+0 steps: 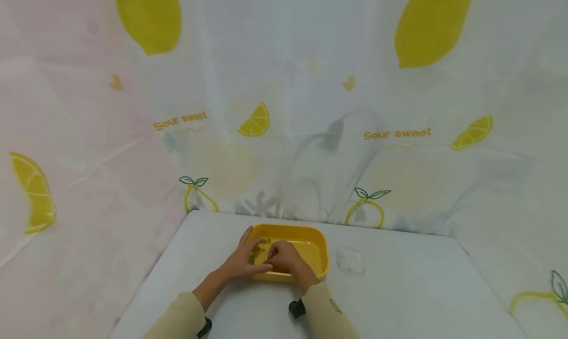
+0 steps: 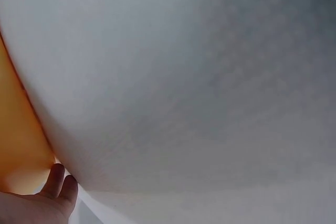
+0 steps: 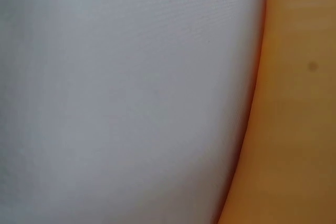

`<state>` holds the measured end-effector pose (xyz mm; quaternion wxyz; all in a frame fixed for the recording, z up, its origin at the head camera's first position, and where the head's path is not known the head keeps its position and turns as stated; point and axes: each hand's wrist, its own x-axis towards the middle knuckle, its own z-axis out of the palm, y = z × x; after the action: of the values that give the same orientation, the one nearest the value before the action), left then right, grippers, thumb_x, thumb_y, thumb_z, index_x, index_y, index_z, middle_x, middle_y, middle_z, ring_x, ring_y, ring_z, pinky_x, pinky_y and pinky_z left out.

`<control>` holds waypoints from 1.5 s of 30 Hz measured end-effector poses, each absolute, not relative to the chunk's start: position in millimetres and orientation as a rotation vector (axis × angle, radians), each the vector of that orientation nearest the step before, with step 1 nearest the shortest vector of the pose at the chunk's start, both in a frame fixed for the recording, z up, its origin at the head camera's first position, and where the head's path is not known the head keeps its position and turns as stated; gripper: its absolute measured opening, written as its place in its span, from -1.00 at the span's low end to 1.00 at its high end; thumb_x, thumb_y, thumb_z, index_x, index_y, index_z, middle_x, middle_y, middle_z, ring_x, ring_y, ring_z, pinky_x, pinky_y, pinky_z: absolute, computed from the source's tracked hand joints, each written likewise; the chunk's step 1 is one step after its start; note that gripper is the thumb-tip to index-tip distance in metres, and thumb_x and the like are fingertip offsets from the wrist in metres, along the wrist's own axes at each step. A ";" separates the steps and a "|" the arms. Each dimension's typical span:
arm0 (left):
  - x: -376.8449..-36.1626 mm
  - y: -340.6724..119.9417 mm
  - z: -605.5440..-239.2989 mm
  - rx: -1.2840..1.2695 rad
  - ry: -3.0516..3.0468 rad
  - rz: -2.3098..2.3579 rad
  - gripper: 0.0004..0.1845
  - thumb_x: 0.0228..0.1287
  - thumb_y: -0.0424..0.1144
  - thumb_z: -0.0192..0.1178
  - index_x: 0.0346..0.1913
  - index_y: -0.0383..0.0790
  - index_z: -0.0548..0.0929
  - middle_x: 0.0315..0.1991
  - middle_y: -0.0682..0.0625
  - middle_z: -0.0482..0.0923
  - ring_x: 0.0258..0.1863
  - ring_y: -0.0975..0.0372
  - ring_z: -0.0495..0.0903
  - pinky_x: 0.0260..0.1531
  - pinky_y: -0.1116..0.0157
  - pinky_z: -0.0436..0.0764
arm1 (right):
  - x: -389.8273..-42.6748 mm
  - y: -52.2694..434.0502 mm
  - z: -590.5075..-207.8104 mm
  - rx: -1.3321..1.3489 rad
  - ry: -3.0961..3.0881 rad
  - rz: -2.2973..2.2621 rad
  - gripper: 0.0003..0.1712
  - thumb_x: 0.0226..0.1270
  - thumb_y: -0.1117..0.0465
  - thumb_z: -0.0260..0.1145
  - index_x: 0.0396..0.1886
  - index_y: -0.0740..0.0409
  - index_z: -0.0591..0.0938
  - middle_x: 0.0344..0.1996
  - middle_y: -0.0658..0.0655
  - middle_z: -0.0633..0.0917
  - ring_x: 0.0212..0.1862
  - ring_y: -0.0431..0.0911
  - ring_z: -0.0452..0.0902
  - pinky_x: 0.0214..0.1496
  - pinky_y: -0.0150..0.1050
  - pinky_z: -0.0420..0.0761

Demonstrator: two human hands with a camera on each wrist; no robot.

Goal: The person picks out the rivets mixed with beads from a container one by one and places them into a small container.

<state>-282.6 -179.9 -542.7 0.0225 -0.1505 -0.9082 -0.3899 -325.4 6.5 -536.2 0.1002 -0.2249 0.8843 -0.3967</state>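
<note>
A yellow plastic tray (image 1: 306,227) sits on the white table. Small green and brownish pieces (image 1: 255,255) lie at its left end. Around that end my left hand (image 1: 241,260) spreads, thumb across the near rim and forefinger over the pieces. In the left wrist view two of its fingers (image 2: 67,190) show along the tray's outer wall. My right hand (image 1: 286,256) dips into the tray from the right. Its fingers curl and its fingertips pinch together close to the pieces; what small piece is between them I cannot tell.
Right of the tray lies a flat, clear plastic piece (image 1: 350,260) on the table (image 1: 399,289). White sheeting (image 1: 293,107) printed with lemons rises behind the table and on both sides. Dark wrist cameras (image 1: 297,309) are strapped under the sleeves.
</note>
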 end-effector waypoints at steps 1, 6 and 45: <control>-282.8 -179.5 -543.3 -0.487 -2.812 -1.205 -0.14 0.05 0.17 0.45 0.37 -0.15 0.42 0.59 -0.27 -0.25 0.27 -0.20 0.44 0.06 -0.17 0.54 | -325.2 7.2 -536.6 -0.651 2.613 -1.173 -0.84 0.06 0.28 0.53 -0.55 0.17 0.68 -0.55 -0.01 0.64 -0.49 -0.19 0.44 -0.43 -0.31 0.52; -281.5 -179.4 -547.0 -0.483 -2.859 -1.168 -0.11 0.06 0.25 0.40 0.40 -0.10 0.39 0.60 -0.22 -0.27 0.33 -0.20 0.38 0.11 -0.14 0.53 | -324.4 7.7 -540.9 -0.652 2.615 -1.163 -0.85 0.06 0.31 0.53 -0.55 0.18 0.68 -0.56 -0.02 0.65 -0.49 -0.21 0.43 -0.43 -0.32 0.52; -281.6 -184.1 -539.6 -0.409 -2.889 -1.187 -0.10 0.01 0.30 0.40 0.36 -0.07 0.42 0.60 -0.19 -0.28 0.33 -0.22 0.35 0.18 -0.23 0.44 | -333.4 60.9 -481.4 -0.915 2.784 -1.034 -0.93 0.28 0.30 0.38 -0.34 0.25 0.70 -0.38 0.06 0.71 -0.35 -0.18 0.56 -0.30 -0.30 0.59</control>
<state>-281.6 -184.1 -539.6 -0.0041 -0.1298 -0.9171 -0.3770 -333.4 60.9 -481.4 0.0170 -0.2943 0.8958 -0.3326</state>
